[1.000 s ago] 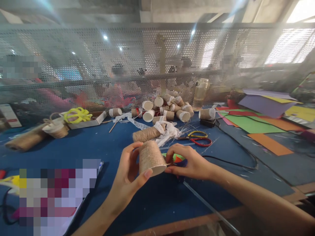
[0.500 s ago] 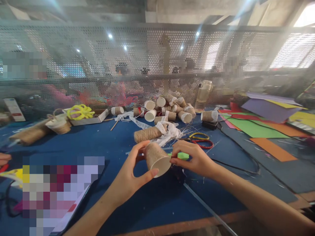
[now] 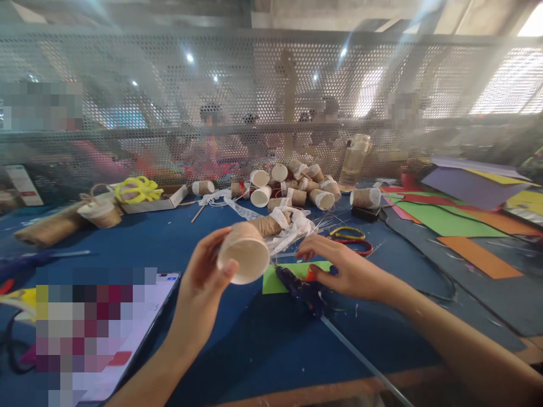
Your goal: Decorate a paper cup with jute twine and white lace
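Observation:
My left hand (image 3: 199, 288) is closed round a twine-wrapped paper cup (image 3: 244, 259), tipped so its open white mouth faces me, raised above the blue table (image 3: 178, 249). My right hand (image 3: 343, 271) rests low on the table, with thumb and fingers closing on a dark blue glue gun (image 3: 299, 287) with an orange trigger. The gun lies across a green paper strip (image 3: 271, 281), and a clear glue stick (image 3: 360, 356) trails from its back toward me.
A twine spool (image 3: 265, 226), white lace (image 3: 292, 223) and scissors (image 3: 352, 240) lie just beyond my hands. Several wrapped cups (image 3: 297, 186) and a bottle (image 3: 354, 161) stand by the mesh screen (image 3: 254, 96). Coloured paper sheets (image 3: 445, 220) and a black cable (image 3: 424, 265) lie right.
My left hand lifted the cup up and left, turning its mouth toward me. My right hand let go of the cup and dropped onto the glue gun.

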{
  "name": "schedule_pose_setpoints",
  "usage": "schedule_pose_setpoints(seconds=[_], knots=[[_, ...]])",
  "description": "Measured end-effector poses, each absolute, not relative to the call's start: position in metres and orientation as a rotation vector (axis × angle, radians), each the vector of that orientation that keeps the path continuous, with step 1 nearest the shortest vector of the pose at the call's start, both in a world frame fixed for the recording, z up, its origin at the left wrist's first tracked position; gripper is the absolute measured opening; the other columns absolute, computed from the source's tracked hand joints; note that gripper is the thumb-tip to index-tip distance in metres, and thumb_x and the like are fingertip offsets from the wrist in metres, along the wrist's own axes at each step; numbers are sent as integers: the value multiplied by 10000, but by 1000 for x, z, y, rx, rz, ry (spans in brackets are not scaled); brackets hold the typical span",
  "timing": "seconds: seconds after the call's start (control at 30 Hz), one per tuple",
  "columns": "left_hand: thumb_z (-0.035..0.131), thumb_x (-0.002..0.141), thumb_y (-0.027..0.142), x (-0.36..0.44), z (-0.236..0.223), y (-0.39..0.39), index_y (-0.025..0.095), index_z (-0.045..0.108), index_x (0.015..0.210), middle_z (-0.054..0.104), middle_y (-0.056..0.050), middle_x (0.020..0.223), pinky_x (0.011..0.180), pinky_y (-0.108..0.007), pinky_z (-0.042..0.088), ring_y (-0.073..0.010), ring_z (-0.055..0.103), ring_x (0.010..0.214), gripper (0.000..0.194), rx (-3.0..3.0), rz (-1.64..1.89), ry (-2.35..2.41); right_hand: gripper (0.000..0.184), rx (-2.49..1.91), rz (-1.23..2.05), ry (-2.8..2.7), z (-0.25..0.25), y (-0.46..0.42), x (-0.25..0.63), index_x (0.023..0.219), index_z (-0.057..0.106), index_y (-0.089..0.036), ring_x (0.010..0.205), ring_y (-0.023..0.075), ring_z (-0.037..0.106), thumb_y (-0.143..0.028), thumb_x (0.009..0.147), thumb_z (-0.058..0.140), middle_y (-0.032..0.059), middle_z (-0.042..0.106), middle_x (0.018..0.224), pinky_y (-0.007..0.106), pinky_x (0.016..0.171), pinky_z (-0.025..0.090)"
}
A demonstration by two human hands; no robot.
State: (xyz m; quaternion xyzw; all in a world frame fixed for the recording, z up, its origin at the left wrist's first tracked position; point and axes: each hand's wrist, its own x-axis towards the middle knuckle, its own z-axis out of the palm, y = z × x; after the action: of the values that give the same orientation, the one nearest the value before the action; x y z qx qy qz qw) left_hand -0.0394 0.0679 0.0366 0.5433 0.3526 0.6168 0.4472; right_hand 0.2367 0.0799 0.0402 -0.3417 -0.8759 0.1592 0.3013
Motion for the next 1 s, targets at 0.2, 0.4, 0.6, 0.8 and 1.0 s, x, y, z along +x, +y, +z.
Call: schedule_pose_setpoints(seconds=[0.2,0.4,0.6,0.8,1.0], knots=[[738,864,446,-45,32,70,308,642,1282,656,-49,1330,954,-324,494,-263,591,1225,451,1357,1667,818,568,-1046,482,-2749,49,76,251,1239,600,-176,1207,285,596,-29,692,551,129,617,1303,453,1071,464],[773,846,424,-40,38,69,314,684,1224,695,-22,1264,983,-319,504,-240,613,1208,403,1262,1753,783,426,-1200,419,-2768,50,71,242,1012,598,-166,1009,265,614,1,629,515,110,632,1076,413,921,495],[734,882,424,-38,42,73,336,677,1198,705,3,1248,924,-309,550,-228,643,1177,333,1190,1822,785,369,-954,734,-2542,68,74,267,1073,562,-199,1022,216,609,-55,738,621,81,623,1154,313,855,502],[831,809,364,-33,40,66,332,726,1133,755,1,1116,780,-204,553,-169,687,1014,342,1312,1293,836,401,-631,1089,-1898,62,75,276,1227,583,-232,809,183,611,-293,858,727,80,631,1063,328,714,500],[873,756,276,-29,42,62,342,715,1094,728,11,1126,814,-205,561,-170,668,1054,379,1366,1172,814,254,-695,1136,-1670,44,71,247,1052,649,-181,549,106,474,-407,939,672,-17,535,698,260,509,389]])
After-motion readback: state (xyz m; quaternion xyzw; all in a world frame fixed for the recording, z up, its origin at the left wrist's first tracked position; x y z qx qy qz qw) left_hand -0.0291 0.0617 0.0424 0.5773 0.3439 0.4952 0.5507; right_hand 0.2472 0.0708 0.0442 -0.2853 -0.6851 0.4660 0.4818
